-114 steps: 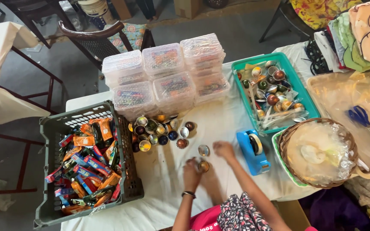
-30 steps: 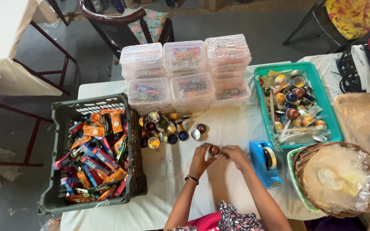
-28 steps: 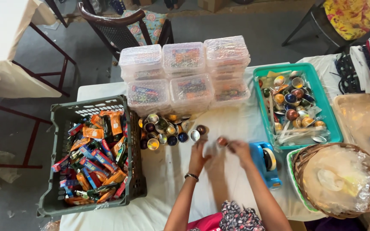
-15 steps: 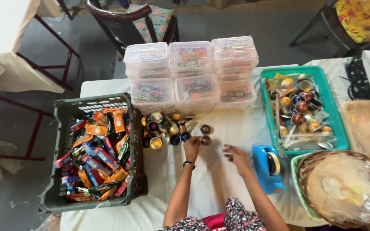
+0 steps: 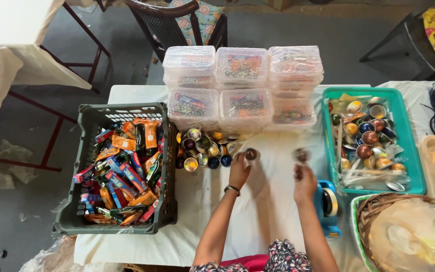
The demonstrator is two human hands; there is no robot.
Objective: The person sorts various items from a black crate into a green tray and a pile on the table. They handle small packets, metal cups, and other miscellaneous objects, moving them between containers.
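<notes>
Head view, read from the left edge across: one dark grey plastic crate (image 5: 119, 113) sits at the left end of the white tabletop (image 5: 263, 211), packed with orange, blue and red wrapped packets too many to count. Just right of it lies a cluster of small shiny capsules (image 5: 205, 149), roughly a dozen, pressed against the clear lidded tubs (image 5: 242, 83). The tubs stand in three columns, two rows deep and stacked; five tops show plainly and the exact total cannot be told.

At centre, the left hand (image 5: 239, 171) has its grip pinched on one small dark capsule (image 5: 250, 153), held at the right fringe of the cluster, just above the cloth. The right hand (image 5: 305, 179) is raised a little apart from the left, fingers closed on a second small capsule (image 5: 301, 154), which is blurred. One blue tape dispenser (image 5: 328, 204) sits just right of that hand. Further right, one teal tray (image 5: 414, 151) holds more capsules and clear wrappers, and one wicker basket (image 5: 373, 211) with crumpled plastic fills the lower right corner.

Half a second ago the left hand was already at the cluster, while the right hand lay lower and flatter on the cloth; now the right hand has lifted. A second ago both hands met together at centre.
</notes>
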